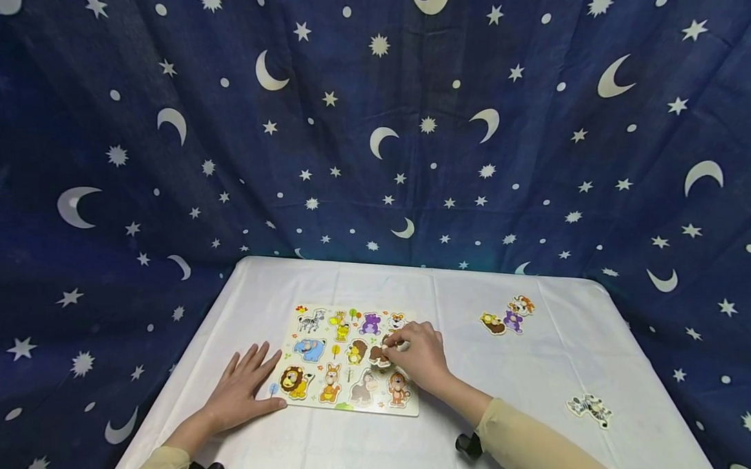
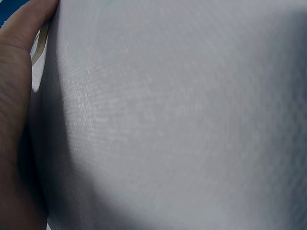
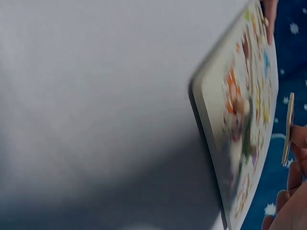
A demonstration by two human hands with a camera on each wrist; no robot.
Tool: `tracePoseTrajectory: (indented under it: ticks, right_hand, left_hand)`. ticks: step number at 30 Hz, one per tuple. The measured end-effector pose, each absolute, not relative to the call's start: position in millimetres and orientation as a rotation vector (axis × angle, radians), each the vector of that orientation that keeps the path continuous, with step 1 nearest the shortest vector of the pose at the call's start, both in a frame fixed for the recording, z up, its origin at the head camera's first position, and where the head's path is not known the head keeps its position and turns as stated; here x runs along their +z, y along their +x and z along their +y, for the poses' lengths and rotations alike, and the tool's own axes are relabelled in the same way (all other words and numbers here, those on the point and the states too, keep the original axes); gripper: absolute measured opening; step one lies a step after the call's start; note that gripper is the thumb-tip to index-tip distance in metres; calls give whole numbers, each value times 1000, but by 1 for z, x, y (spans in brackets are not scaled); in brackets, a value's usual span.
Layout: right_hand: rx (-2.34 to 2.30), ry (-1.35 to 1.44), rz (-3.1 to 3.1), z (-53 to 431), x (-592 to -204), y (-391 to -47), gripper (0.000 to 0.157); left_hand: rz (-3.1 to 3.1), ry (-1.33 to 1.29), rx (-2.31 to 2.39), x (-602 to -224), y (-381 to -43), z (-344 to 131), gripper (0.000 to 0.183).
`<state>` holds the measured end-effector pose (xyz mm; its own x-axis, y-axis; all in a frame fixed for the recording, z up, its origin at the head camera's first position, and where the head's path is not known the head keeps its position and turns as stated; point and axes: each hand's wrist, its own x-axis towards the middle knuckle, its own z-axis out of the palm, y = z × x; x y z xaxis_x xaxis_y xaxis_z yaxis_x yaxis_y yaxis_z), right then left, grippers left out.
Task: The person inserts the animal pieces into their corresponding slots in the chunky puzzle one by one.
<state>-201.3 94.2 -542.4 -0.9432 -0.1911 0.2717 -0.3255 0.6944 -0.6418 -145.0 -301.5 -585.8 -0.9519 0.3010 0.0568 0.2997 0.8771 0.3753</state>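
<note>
The right hand (image 1: 422,357) pinches a thin puzzle piece (image 3: 288,132) in nearly closed fingers over the right half of the puzzle board (image 1: 314,402), perhaps leaving its edges free. The left hand (image 1: 242,388), fingers spread, grips nothing at the board's left edge, probably steadying it.

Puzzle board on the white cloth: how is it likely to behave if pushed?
The puzzle board is probably stiff: its edge runs straight in the right wrist view. Flat and broad, it should slide rather than tip or roll. The white cloth shows creases, so it might bunch or drag along.
</note>
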Motion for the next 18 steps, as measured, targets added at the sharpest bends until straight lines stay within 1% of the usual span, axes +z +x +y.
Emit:
tracePoseTrajectory:
  ticks: [7, 18]
  right_hand:
    - [1016, 555, -2774, 81, -551, -186, 9]
    - [1004, 620, -2789, 71, -562, -176, 10]
  left_hand:
    - [3033, 472, 598, -586, -145, -302, 102]
    - [3031, 465, 587, -586, -146, -301, 103]
